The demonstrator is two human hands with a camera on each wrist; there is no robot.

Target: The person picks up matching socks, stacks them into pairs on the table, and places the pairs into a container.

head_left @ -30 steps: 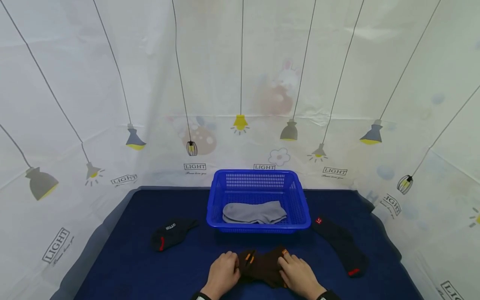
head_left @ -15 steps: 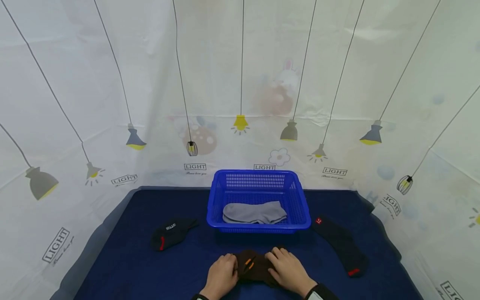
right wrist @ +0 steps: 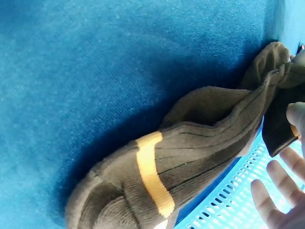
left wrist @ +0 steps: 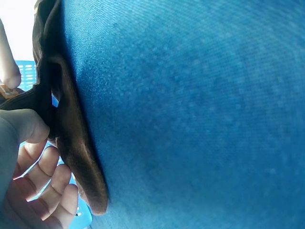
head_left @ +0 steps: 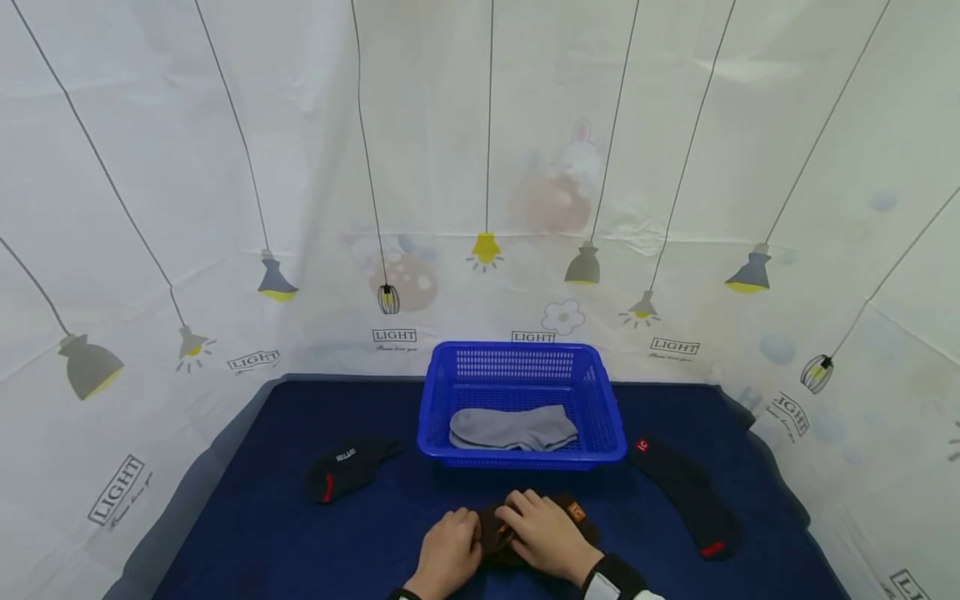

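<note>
A brown sock (head_left: 491, 533) with orange markings lies crumpled on the dark blue cloth in the head view. My left hand (head_left: 448, 550) pinches its left end, with the thumb (left wrist: 31, 125) pressed on the fabric in the left wrist view. My right hand (head_left: 547, 533) reaches across the sock's middle, close beside the left hand, and pinches fabric by the orange mark. To its right, the sock's end with an orange label (head_left: 576, 512) sticks out unheld. Brown fabric (right wrist: 205, 138) with an orange band stretches away from the right hand in the right wrist view, showing another brown layer behind.
Beyond the hands stands a blue plastic basket (head_left: 442, 450) holding light grey socks (head_left: 513, 427). A black sock (head_left: 348, 472) with red and white marks lies at left, another black sock (head_left: 686, 496) at right. A printed white sheet (head_left: 315, 167) hangs behind.
My right hand has slid left from the sock's right end to its middle, near the left hand. The left hand keeps its hold in about the same spot.
</note>
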